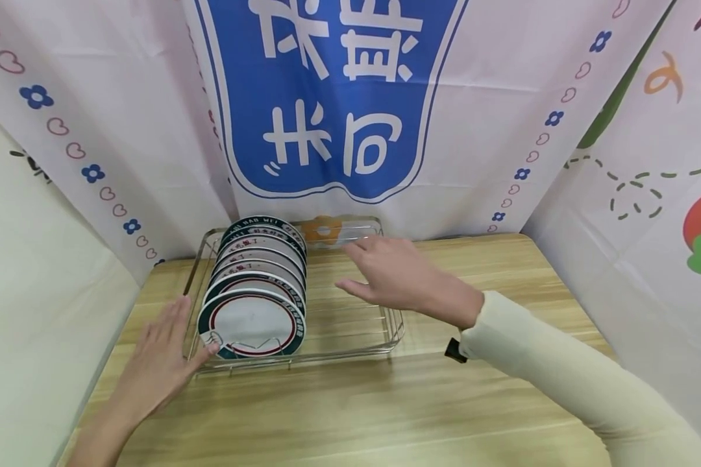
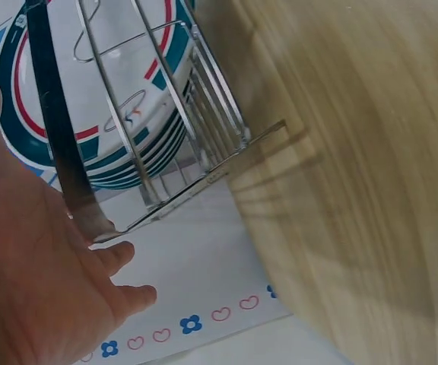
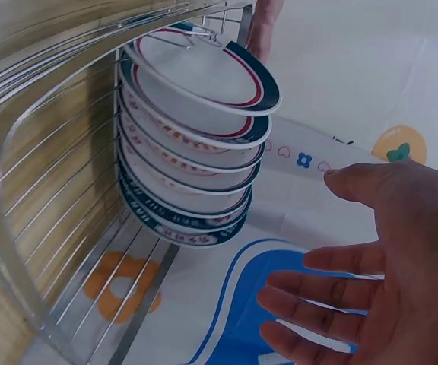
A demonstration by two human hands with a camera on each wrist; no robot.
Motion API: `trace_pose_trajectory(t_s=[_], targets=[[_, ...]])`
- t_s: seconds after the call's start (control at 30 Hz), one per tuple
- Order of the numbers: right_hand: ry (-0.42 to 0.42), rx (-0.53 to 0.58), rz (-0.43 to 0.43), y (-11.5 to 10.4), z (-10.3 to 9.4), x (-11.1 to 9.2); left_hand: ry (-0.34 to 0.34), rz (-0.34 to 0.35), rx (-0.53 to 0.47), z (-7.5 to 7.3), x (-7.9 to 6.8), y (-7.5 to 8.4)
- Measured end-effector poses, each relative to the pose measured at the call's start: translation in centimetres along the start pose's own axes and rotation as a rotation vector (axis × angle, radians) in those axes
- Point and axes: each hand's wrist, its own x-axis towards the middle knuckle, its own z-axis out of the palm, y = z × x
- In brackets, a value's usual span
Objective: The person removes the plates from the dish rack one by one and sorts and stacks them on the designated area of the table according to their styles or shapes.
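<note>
Several plates (image 1: 251, 322) with dark green rims stand on edge in a row in the left half of a wire dish rack (image 1: 344, 355). My left hand (image 1: 158, 363) is at the rack's left front corner, fingers extended, its thumb beside the front plate; whether it touches the rack or plate I cannot tell. Above the right half of the rack hovers my right hand (image 1: 394, 272), fingers spread and holding nothing. In the right wrist view, that hand (image 3: 379, 266) is apart from the row of plates (image 3: 196, 68).
The rack stands toward the back left of a wooden table (image 1: 350, 415). Behind it hangs a white cloth with a blue sign (image 1: 333, 97), and patterned cloth walls (image 1: 637, 259) rise at both sides. A small black object (image 1: 455, 351) is at the right cuff.
</note>
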Motion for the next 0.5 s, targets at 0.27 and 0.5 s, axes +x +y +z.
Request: trace_pose_trajectory(t_s=[0.27,0.5], targets=[[-0.064,0.032,-0.057,-2.1,0.8,2.7,-0.006,-0.008,0.020,0.7,-0.6,-0.1],[-0.102,0.111,-0.130,-3.9,2.2,4.8,-0.003,0.003,0.064,0.8,-0.4,0.0]])
